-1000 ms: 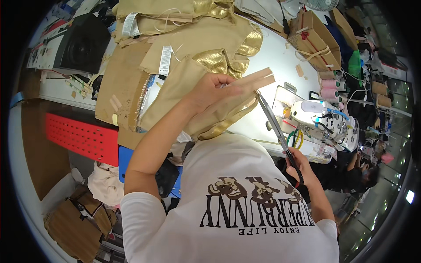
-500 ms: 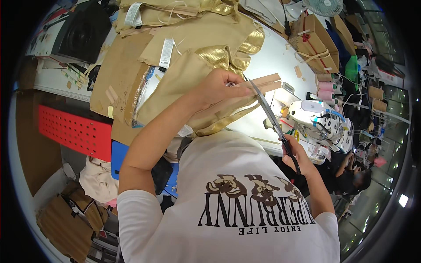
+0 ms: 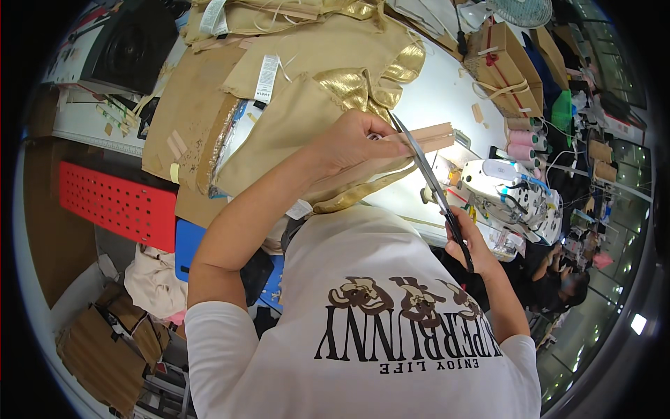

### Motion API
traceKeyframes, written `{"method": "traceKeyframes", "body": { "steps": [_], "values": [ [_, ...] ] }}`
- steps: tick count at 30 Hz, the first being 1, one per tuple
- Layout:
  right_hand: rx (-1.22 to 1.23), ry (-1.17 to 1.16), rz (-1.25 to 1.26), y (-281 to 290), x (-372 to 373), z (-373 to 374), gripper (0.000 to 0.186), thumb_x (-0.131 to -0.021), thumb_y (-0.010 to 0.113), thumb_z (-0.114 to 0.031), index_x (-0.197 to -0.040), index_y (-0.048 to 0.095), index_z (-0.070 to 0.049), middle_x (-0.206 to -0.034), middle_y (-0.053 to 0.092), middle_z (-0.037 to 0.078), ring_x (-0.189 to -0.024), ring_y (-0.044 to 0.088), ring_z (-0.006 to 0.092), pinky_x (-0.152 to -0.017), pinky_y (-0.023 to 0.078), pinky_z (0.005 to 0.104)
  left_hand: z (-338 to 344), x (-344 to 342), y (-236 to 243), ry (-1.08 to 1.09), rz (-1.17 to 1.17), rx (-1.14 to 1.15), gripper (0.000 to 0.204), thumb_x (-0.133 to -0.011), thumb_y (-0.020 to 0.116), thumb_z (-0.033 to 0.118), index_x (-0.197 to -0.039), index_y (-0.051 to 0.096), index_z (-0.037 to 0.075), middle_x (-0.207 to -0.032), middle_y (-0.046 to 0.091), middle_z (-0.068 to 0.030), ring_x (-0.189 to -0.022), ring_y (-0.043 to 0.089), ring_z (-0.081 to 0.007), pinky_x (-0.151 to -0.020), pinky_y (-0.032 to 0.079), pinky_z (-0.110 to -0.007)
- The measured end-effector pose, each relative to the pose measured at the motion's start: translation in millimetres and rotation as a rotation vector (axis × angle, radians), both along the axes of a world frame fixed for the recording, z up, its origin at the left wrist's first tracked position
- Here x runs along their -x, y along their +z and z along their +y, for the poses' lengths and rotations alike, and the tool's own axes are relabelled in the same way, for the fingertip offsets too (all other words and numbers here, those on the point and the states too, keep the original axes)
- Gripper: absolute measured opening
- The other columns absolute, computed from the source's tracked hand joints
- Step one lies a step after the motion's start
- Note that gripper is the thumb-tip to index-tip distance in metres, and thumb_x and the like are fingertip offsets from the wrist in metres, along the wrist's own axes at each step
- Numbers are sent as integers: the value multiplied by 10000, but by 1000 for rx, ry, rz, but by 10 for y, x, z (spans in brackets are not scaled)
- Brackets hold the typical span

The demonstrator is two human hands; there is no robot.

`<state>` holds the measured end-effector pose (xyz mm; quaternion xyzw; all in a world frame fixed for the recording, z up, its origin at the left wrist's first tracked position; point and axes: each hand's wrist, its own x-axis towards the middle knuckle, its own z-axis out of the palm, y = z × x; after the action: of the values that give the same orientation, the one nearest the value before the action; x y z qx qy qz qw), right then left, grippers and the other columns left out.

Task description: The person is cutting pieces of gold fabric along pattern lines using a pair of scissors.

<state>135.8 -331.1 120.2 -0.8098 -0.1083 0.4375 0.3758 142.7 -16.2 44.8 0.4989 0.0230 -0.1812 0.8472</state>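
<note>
My left hand (image 3: 357, 143) is closed, pinching a beige zipper (image 3: 435, 135) whose loose end sticks out to the right past the fingers. The zipper runs back toward a tan garment (image 3: 279, 136) with shiny gold trim (image 3: 345, 87), spread on the white table. My right hand (image 3: 467, 241) grips the black handles of large fabric scissors (image 3: 431, 180). Their long blades reach up and cross the zipper just beside my left fingertips. How far the blades stand apart is hard to see.
A white sewing machine (image 3: 502, 185) stands at the right, with pink thread cones (image 3: 520, 143) behind it. A cardboard box (image 3: 501, 66) sits at the back right. More tan garments (image 3: 307, 15) lie at the far edge. A red perforated panel (image 3: 115, 206) is at the left.
The zipper end and scissor tips have shifted slightly in view, along with the whole scene. The scissor handles have swung a little to the left. Both hands keep their holds.
</note>
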Motion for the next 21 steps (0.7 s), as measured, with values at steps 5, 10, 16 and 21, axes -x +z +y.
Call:
{"method": "traceKeyframes", "body": {
  "steps": [5, 10, 16, 21],
  "values": [
    [4, 3, -9, -18, -4, 15, 799, -706, 688, -554, -1255, 411, -44, -804, 411, -19, -723, 405, 78, -641, 343, 208, 8, 2, -23, -9, 11, 18, 172, -792, 700, 79, -937, 679, -12, -845, 663, -39, -747, 567, -40, -672, 453, -172],
    [16, -13, -3, -24, 13, 28, 799, -697, 688, -574, -1213, 437, -18, -792, 418, -22, -714, 402, 73, -624, 327, 208, -3, -5, -49, -20, 8, 6, 180, -786, 706, 81, -929, 675, -25, -852, 669, -53, -762, 587, -56, -693, 461, -180],
    [0, 67, -81, -81, 25, -26, 682, -768, 681, -402, -1229, 424, 30, -732, 417, -20, -655, 389, 79, -576, 328, 217, -17, -6, -70, -27, 31, -12, 183, -779, 713, 84, -919, 676, -27, -849, 669, -54, -767, 586, -60, -702, 454, -186],
    [-38, 36, -89, -111, 64, 12, 702, -769, 682, -405, -1244, 410, 34, -725, 422, -15, -645, 394, 78, -567, 336, 219, -50, 19, 6, -46, 18, -5, 154, -767, 725, 89, -882, 693, -8, -834, 665, -34, -764, 572, -56, -718, 436, -192]
  ]
}}
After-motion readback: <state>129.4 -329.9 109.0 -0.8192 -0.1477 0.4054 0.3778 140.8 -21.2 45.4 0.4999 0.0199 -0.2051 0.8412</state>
